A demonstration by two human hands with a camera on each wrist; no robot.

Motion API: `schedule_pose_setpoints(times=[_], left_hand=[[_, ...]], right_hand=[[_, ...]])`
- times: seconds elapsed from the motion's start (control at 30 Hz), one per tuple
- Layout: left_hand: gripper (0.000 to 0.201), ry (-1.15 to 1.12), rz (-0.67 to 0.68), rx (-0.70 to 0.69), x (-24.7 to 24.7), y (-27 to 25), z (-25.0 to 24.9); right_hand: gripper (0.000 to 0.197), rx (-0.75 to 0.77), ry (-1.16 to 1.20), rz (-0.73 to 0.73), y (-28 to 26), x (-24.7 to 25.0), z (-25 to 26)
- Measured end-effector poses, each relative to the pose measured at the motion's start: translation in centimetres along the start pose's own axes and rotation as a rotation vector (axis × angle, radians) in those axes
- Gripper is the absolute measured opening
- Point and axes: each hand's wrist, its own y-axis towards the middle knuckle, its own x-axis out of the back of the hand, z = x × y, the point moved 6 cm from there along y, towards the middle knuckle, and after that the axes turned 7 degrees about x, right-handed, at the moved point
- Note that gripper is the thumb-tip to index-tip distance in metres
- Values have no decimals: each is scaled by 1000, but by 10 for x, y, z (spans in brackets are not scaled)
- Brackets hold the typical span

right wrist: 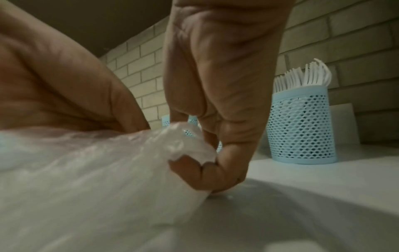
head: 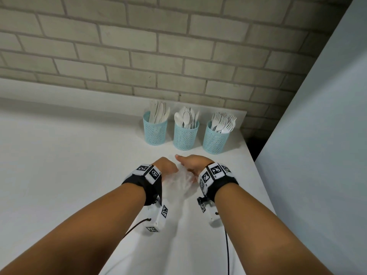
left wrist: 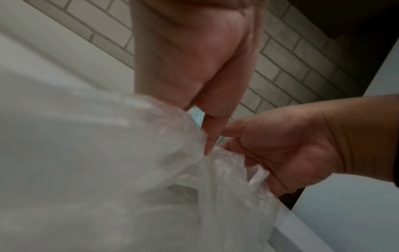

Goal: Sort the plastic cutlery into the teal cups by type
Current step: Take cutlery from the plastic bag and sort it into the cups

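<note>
Three teal mesh cups stand in a row near the brick wall. The left cup (head: pixel 155 132) holds knives, the middle cup (head: pixel 185 135) spoons, the right cup (head: pixel 216 139) forks. In front of them, both hands hold a crumpled clear plastic bag (head: pixel 183 182) low over the white counter. My left hand (head: pixel 170 169) pinches its left side, fingertips (left wrist: pixel 208 145) together at the bag (left wrist: pixel 129 170). My right hand (head: pixel 189 168) grips the other side, its fingers (right wrist: pixel 202 168) curled round a bunch of the bag (right wrist: pixel 97 170). No loose cutlery shows; the bag's contents are blurred.
The white counter (head: pixel 69 165) stretches wide to the left. Its right edge (head: pixel 264 187) runs close beside my right wrist, with a pale panel (head: pixel 317 135) beyond it. The brick wall (head: pixel 139 56) closes the back. The fork cup (right wrist: pixel 302 127) stands just right of my right fingers.
</note>
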Motion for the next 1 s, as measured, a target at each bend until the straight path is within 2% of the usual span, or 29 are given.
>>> schedule_pose_setpoints(times=[0.13,0.23,0.3,0.37,0.47,0.53,0.6,0.77,1.0], left_hand=[[13,-142,-24,-94,5,1,-1],[30,-212,-70,-140,11,2,-2],[30,-220,-95,-191,16,0,-5],[22,-203,-128,-228,21,1,-8],[12,-105,-196,-260,32,0,-9],[39,-29,-215,-223,40,4,-4],[53,0,-216,-191,46,7,-1],[28,48,-259,-151,57,5,6],[23,-31,-394,-198,64,10,15]], right_hand=[[70,9,-188,76,-5,-12,10],[83,63,-309,104,-2,-14,11],[85,110,-367,81,-1,-11,13],[80,175,-341,44,1,-5,14],[65,250,-236,-64,2,10,13],[54,304,-182,-175,1,21,13],[50,338,-143,-303,0,29,11],[43,422,-129,-534,-3,36,10],[25,441,-34,-644,-5,36,5]])
